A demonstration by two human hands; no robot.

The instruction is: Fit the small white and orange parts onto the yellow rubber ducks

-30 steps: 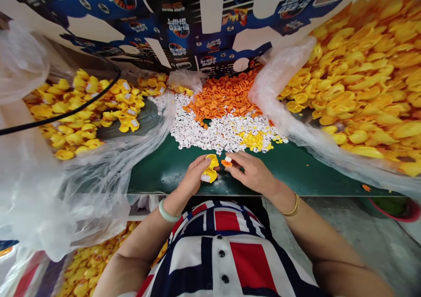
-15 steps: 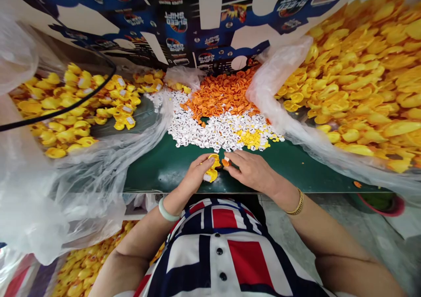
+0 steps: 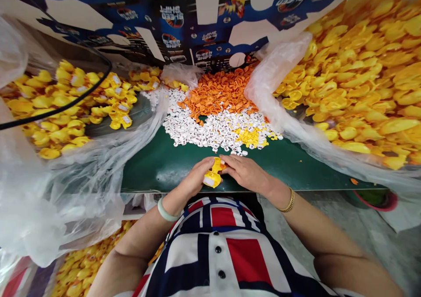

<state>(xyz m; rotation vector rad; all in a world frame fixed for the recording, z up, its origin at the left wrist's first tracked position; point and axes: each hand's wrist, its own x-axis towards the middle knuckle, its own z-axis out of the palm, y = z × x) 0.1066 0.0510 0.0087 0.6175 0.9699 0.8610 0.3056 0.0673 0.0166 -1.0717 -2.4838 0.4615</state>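
Note:
Between my hands, just above the table's near edge, is a yellow plastic duck shell (image 3: 213,174) with a white patch on its lower part. My left hand (image 3: 197,174) grips the shell from its left side. My right hand (image 3: 245,170) pinches a small orange piece (image 3: 222,166) against the shell's right side; the fingers partly cover it. Beyond the hands lie a heap of small white pieces with black dots (image 3: 200,132), a patch of little yellow pieces (image 3: 249,137) and a pile of orange pieces (image 3: 220,91).
A green tabletop (image 3: 164,165) lies under the hands. Yellow shells (image 3: 362,77) are heaped at right, and more shells with white patches (image 3: 75,99) at left. Clear plastic sheeting (image 3: 138,148) borders both heaps. A printed cardboard wall (image 3: 184,25) stands behind; a black cable (image 3: 66,108) crosses at left.
My right hand has moved left, bringing the orange piece from just beside the shell up against it. The left hand still holds the shell, now turned slightly.

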